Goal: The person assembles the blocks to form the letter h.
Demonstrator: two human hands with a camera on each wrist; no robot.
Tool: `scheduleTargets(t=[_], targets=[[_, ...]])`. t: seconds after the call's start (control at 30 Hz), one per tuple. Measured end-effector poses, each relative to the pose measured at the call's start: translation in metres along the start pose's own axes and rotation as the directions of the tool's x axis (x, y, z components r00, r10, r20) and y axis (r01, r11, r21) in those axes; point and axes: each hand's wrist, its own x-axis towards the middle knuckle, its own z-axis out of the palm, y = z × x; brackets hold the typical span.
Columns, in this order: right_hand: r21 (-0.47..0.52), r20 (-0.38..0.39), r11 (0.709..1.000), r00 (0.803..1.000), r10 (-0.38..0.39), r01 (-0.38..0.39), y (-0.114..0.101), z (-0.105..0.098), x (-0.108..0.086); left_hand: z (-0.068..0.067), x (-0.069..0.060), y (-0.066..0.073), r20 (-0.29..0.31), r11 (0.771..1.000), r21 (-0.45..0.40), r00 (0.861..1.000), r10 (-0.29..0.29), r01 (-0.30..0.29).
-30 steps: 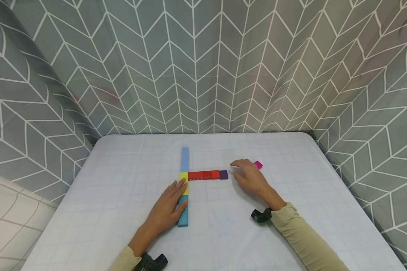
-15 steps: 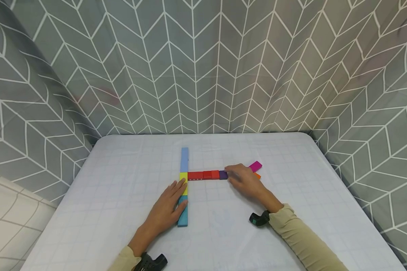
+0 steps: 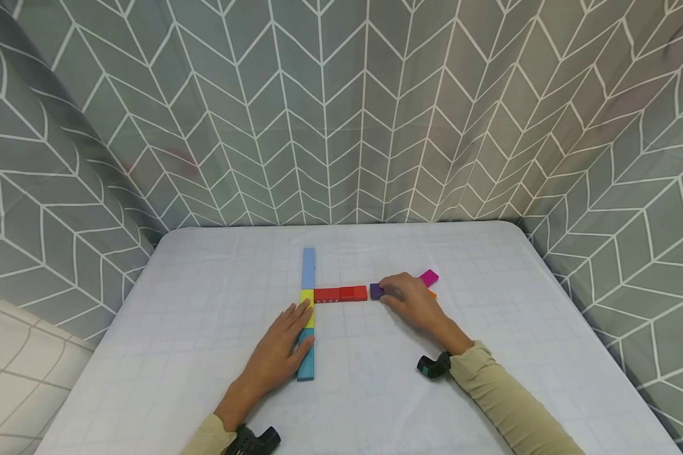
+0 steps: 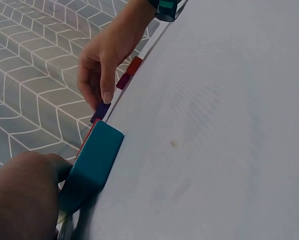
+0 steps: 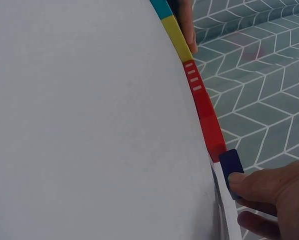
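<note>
My right hand [image 3: 415, 303] pinches a dark purple block [image 3: 377, 291] between thumb and fingers, a small gap from the end of the red block row [image 3: 340, 294]. In the right wrist view, the thumb presses on the purple block [image 5: 232, 167]. My left hand [image 3: 280, 344] lies with straight fingers over the yellow block [image 3: 307, 297] and beside the teal block [image 3: 306, 363]. A light blue block [image 3: 308, 268] continues that column at the far end. The red row meets the yellow block at a right angle, making a sideways T.
Behind my right hand lie a magenta block [image 3: 429, 278] and an orange block [image 3: 432, 294], the latter mostly hidden. All sit on a white-covered table [image 3: 364, 404]. A grey patterned curtain [image 3: 341, 114] surrounds its back and sides.
My right hand has moved left and taken hold of the purple block, which has come slightly away from the red row. The orange block has come into sight. My left hand stays in place.
</note>
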Motion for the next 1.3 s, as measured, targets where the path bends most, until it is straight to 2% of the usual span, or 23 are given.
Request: scheduleTargets(t=[0.23,0.57,0.83,1.1,1.3], targets=[[-0.007,-0.025,0.999,0.999,0.041,-0.041,-0.003,-0.004,-0.001,0.000,0.000,-0.001,0.001,1.000,0.016,1.000,0.006,-0.006],[-0.004,-0.030,1.000,0.999,-0.013,0.013,-0.010,-0.006,-0.001,0.000,0.000,-0.001,-0.010,1.000,0.017,1.000,0.015,-0.015],[-0.028,-0.034,0.997,0.997,-0.068,0.067,-0.017,-0.005,-0.001,0.003,-0.001,-0.001,-0.051,0.999,0.018,0.998,0.043,-0.042],[-0.012,0.012,0.998,0.998,-0.065,0.065,-0.024,0.002,-0.001,0.002,-0.001,-0.001,-0.030,0.999,0.010,0.999,0.032,-0.032],[-0.050,0.016,0.994,0.995,-0.095,0.095,-0.026,0.007,-0.002,0.001,-0.001,0.000,-0.039,0.999,0.011,0.999,0.036,-0.036]])
